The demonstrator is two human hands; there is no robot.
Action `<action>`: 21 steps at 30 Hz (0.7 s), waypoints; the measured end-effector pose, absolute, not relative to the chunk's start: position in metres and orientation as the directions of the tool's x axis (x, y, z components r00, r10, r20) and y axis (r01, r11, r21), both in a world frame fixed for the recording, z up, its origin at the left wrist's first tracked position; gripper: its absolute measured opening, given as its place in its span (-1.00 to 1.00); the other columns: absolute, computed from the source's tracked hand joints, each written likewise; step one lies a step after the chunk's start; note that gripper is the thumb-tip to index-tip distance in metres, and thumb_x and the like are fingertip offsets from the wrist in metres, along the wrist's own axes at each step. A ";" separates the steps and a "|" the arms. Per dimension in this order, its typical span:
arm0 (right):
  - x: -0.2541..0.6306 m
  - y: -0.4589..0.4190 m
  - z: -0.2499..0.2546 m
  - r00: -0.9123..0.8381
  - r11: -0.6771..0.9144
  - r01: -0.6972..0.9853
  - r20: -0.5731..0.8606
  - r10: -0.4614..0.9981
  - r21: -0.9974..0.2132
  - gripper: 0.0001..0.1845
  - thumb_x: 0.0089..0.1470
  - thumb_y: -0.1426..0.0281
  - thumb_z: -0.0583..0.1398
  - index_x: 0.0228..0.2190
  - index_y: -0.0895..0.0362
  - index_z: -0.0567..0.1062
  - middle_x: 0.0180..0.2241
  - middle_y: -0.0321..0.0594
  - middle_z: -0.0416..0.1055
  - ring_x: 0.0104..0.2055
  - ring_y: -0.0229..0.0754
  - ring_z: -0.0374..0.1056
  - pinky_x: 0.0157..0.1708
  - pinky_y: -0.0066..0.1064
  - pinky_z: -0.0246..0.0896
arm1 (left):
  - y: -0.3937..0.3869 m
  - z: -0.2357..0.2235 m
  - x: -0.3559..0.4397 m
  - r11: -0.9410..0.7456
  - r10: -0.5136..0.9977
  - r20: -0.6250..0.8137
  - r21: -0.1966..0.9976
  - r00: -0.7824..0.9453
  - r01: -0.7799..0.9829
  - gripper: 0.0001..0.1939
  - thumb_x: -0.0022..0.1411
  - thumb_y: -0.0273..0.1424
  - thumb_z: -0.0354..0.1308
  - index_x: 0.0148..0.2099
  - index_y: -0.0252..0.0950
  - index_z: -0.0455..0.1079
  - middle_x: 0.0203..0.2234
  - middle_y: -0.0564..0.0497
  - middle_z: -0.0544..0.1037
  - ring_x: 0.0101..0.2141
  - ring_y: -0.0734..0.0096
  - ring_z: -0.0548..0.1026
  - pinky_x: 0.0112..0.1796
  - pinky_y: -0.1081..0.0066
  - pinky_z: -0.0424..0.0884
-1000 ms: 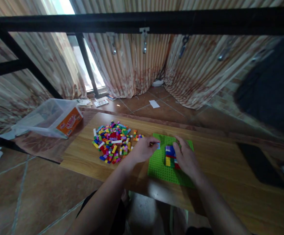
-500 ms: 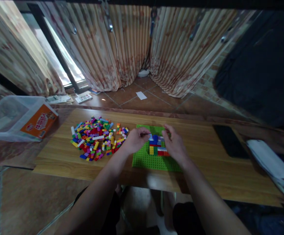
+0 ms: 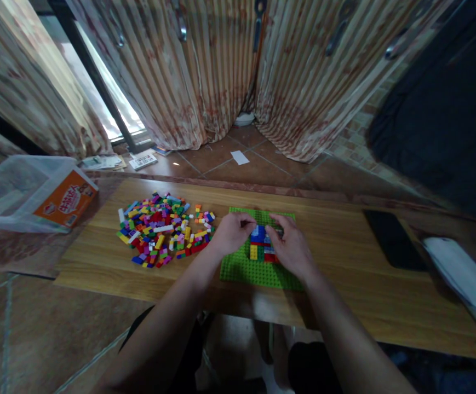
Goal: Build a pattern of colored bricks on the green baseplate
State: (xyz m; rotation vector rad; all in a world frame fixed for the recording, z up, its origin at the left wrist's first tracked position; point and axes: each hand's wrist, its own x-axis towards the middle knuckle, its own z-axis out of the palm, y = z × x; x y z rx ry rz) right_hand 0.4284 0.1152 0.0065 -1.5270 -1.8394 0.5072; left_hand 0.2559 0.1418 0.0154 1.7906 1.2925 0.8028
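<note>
On the green studded baseplate (image 3: pixel 238 272) stands a low build of toy bricks (image 3: pixel 257 241), blue on top with red, yellow, green and white below. My left hand (image 3: pixel 233 234) is at its far left corner, thumb and forefinger pinched on a small pale blue brick (image 3: pixel 254 231) that touches the build's top. From the right, my right hand (image 3: pixel 292 247) reaches over the build, thumb and forefinger slightly apart near its top and holding nothing I can see. That hand hides the build's right side.
Left of the baseplate lies a spread pile of loose coloured bricks (image 3: pixel 155 230) on the wooden table (image 3: pixel 336 262). A clear plastic bin (image 3: pixel 24 191) with an orange label stands beyond the left end. Toward the right end are a black flat phone-like object (image 3: pixel 394 239) and a white item (image 3: pixel 459 268).
My right hand's thumb and forefinger have come in over the build's top and closer together. My left hand has shifted slightly right, still pinching at the corner. The view has tilted a little.
</note>
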 end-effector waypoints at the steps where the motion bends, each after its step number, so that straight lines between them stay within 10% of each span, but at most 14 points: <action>1: 0.428 0.115 0.007 -0.094 0.252 0.692 0.262 0.960 -0.677 -0.61 0.16 0.26 0.08 -0.02 0.11 0.44 -0.05 -0.01 0.42 0.02 -0.01 0.34 0.05 -0.08 0.24 | 0.141 0.016 0.256 -0.192 0.956 0.055 0.858 0.287 0.476 -0.80 0.19 -0.46 0.07 -0.30 -0.36 0.53 -0.45 0.04 0.57 -0.42 0.48 0.47 -0.35 0.52 0.35; 21: 0.407 0.113 0.010 -0.081 0.164 0.661 0.148 0.986 -0.732 -0.81 -0.01 0.35 0.20 -0.28 0.06 0.52 -0.22 -0.19 0.50 -0.13 -0.07 0.38 -0.02 -0.14 0.23 | 0.146 0.012 0.254 -0.162 0.952 0.000 0.850 0.307 0.502 -0.81 0.15 -0.47 0.12 -0.33 -0.35 0.58 -0.49 0.05 0.58 -0.43 0.48 0.46 -0.38 0.54 0.34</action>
